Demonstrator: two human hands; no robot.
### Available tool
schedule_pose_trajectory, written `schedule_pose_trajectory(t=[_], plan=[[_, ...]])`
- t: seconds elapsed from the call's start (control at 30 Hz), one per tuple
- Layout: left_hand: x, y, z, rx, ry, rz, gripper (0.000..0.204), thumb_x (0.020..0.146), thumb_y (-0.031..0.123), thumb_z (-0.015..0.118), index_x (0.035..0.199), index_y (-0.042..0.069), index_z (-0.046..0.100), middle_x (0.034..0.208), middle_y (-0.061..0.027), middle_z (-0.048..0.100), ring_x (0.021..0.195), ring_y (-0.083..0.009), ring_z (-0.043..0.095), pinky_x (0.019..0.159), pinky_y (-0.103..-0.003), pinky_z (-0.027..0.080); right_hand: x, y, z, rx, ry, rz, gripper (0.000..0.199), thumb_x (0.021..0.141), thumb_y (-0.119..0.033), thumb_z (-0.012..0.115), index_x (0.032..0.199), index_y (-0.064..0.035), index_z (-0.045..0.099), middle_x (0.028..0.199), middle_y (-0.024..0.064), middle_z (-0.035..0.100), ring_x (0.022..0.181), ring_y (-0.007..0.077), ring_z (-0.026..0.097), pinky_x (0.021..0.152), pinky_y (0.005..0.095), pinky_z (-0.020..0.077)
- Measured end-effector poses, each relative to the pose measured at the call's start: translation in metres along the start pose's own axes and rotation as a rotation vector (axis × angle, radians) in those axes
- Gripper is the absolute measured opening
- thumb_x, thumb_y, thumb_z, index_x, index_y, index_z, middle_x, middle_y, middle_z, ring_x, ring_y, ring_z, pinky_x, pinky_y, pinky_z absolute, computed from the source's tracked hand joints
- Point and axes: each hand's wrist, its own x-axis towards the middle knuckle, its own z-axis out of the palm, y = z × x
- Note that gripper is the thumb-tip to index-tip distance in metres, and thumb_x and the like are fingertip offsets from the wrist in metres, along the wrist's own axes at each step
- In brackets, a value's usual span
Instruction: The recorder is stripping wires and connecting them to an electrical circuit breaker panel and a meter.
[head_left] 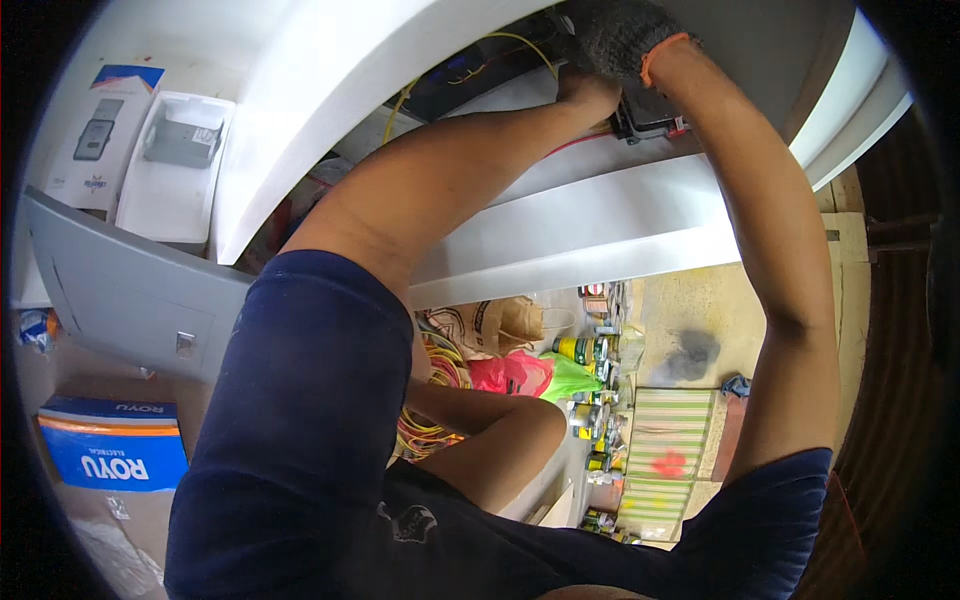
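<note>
Both my arms reach up into a recess behind white beams. My right hand (622,42), in a grey knit glove with an orange cuff, is up at the top, its fingers hidden in shadow. Just beside it is my left hand (588,92), with only its wrist and back plainly visible. Below the hands sits a dark box-shaped part (648,112) with a bit of red on its edge. A yellow wire (520,40) loops left of my hands, and a red wire (578,143) runs under my left wrist. What either hand holds is hidden.
A white beam (590,230) crosses below my arms. At left are a grey metal panel door (130,285), a white tray (165,190) with a grey device, and a blue box (110,445). Below lie coiled wires (440,365), bags (510,375) and several cans (582,350).
</note>
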Motion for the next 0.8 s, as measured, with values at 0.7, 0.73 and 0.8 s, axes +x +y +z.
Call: schedule_pose_trajectory(t=[0.7,0.73,0.8], plan=[[0.067,-0.075,0.025,0.445,0.496,0.528,0.034,0.096,0.025,0.046,0.120,0.011,0.064,0.127,-0.0108,0.064,0.117,-0.0266,0.061,0.095,-0.041,0.050,-0.001,-0.035,-0.038,-0.157,-0.037,0.274,0.034,0.088,-0.031,0.052,0.098,-0.0007,0.064,0.084,0.0253,0.069,0.083,0.0416,0.070,0.071,0.0506,0.0546],[0.067,-0.072,0.028,0.442,0.497,0.532,0.034,0.096,0.025,0.046,0.120,0.011,0.064,0.127,-0.0108,0.064,0.117,-0.0266,0.061,0.095,-0.041,0.050,-0.003,-0.035,-0.039,-0.148,-0.048,0.305,0.034,0.088,-0.031,0.051,0.099,-0.0006,0.064,0.084,0.0255,0.069,0.084,0.0416,0.070,0.071,0.0506,0.0545],[0.065,-0.073,0.028,0.666,0.461,0.416,0.035,0.098,0.026,0.043,0.125,0.013,0.062,0.134,-0.0085,0.061,0.123,-0.0249,0.057,0.100,-0.039,0.048,0.004,-0.037,-0.039,-0.157,-0.065,0.294,0.035,0.088,-0.030,0.051,0.100,-0.0004,0.064,0.085,0.0256,0.069,0.084,0.0415,0.070,0.071,0.0507,0.0545]])
